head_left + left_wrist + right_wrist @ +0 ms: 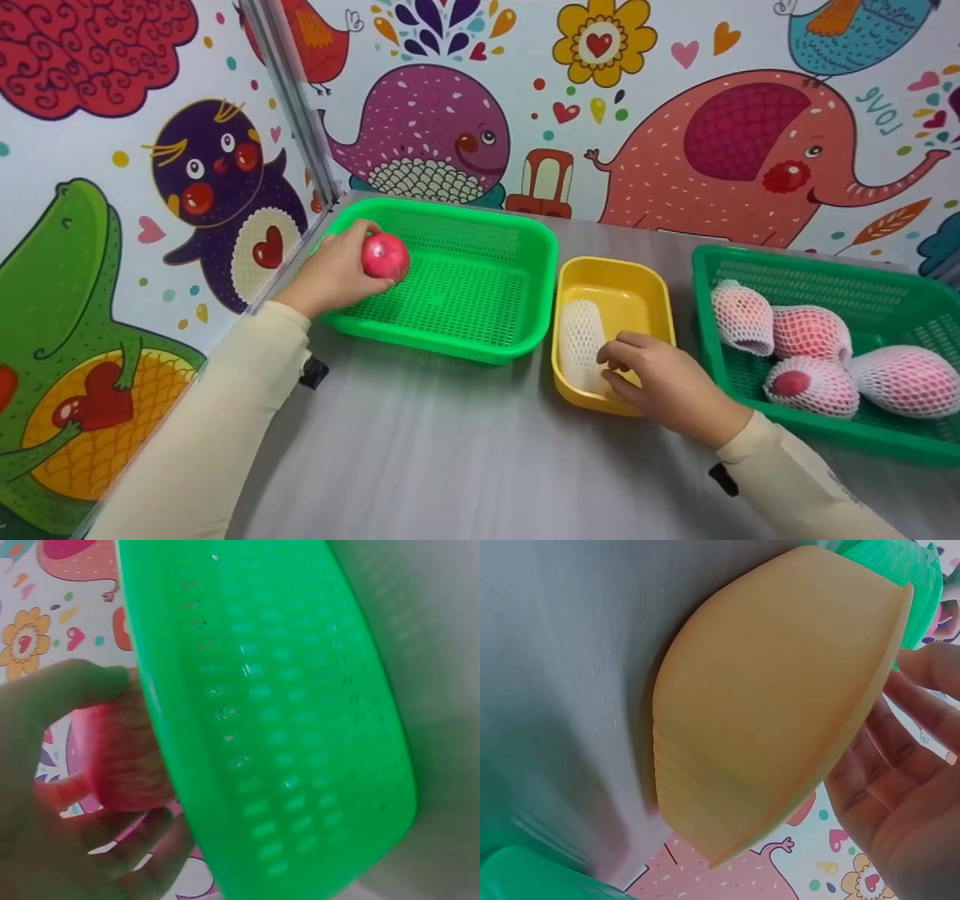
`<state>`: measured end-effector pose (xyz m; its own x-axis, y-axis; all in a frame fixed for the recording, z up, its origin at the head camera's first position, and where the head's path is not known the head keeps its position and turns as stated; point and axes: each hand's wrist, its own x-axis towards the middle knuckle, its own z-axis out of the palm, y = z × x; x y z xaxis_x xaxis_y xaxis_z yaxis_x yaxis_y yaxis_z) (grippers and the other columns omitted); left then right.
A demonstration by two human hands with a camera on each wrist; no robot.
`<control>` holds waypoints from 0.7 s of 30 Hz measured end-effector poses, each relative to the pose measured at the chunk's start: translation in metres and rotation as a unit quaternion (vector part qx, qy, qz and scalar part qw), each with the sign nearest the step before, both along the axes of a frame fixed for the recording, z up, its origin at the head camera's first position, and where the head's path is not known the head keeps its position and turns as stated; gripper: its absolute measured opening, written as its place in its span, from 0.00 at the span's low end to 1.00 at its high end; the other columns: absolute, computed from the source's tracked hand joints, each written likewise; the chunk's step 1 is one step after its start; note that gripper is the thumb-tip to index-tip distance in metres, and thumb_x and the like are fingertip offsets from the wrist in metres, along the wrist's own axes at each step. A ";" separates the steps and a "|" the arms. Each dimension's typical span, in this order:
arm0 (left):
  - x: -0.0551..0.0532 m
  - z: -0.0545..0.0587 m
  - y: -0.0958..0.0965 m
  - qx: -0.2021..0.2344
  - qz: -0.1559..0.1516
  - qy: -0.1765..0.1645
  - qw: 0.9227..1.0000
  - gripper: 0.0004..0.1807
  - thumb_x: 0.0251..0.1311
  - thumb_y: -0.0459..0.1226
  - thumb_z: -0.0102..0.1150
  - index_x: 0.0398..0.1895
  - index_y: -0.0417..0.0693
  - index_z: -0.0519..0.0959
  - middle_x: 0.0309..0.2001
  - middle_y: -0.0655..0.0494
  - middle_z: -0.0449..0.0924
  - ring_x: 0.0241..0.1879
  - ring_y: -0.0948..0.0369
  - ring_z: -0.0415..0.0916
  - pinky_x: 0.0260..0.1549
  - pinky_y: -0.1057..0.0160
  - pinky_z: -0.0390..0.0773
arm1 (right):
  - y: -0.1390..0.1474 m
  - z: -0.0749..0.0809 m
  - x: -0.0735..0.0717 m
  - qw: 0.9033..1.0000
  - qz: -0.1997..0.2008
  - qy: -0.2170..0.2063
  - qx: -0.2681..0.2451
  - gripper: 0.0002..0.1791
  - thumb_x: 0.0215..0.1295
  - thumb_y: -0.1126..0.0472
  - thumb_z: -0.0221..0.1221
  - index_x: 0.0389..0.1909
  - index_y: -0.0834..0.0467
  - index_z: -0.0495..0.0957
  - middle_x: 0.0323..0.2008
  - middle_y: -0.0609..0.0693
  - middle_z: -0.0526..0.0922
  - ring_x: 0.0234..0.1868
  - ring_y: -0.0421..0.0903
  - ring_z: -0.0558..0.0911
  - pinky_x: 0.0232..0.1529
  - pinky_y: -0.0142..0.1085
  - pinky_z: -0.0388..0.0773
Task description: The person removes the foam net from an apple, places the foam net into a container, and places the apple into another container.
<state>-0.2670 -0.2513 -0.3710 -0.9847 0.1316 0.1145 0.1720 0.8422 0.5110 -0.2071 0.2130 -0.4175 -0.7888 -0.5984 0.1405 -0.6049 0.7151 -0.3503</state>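
A person's left hand (337, 268) grasps a round red fruit (385, 256) over the left end of a bright green basket (541, 279). The right hand (667, 381), apparently empty, fingers loosely bent, hangs over a yellow tray (626, 296) — much nearer the white foam net (580, 337), just left of its fingertips, long axis running near to far; contact is unclear.
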 end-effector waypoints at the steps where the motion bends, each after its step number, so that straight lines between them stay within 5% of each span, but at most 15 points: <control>1: -0.001 0.001 -0.001 -0.009 0.000 -0.009 1.000 0.43 0.61 0.40 0.78 0.74 0.37 0.65 0.65 0.32 0.76 0.65 0.37 0.74 0.62 0.34 0.78 | 0.000 0.001 0.001 1.000 -0.003 -0.005 -0.003 0.12 0.67 0.62 0.76 0.49 0.53 0.87 0.40 0.41 0.83 0.41 0.45 0.85 0.49 0.44 0.89; 10: -0.013 0.003 -0.004 -0.072 -0.006 -0.127 0.989 0.45 0.60 0.42 0.79 0.72 0.32 0.64 0.64 0.32 0.76 0.62 0.40 0.76 0.63 0.40 0.78 | 0.006 0.005 0.018 0.999 -0.016 0.017 -0.029 0.12 0.67 0.65 0.75 0.47 0.51 0.87 0.40 0.38 0.82 0.41 0.39 0.83 0.49 0.43 0.89; 14: -0.016 0.002 -0.007 -0.094 -0.018 -0.147 0.984 0.48 0.61 0.40 0.76 0.80 0.35 0.63 0.69 0.32 0.73 0.65 0.40 0.73 0.64 0.40 0.77 | 0.004 0.007 0.025 0.998 -0.011 0.050 -0.040 0.13 0.63 0.67 0.77 0.45 0.51 0.87 0.40 0.37 0.82 0.40 0.38 0.84 0.47 0.41 0.89; 21: -0.016 0.000 -0.009 -0.133 -0.024 -0.164 0.977 0.38 0.57 0.37 0.75 0.72 0.39 0.73 0.60 0.36 0.77 0.57 0.42 0.75 0.56 0.42 0.81 | 0.004 0.014 0.032 0.997 -0.014 0.067 -0.046 0.16 0.60 0.68 0.79 0.44 0.49 0.88 0.40 0.35 0.82 0.39 0.36 0.82 0.47 0.39 0.89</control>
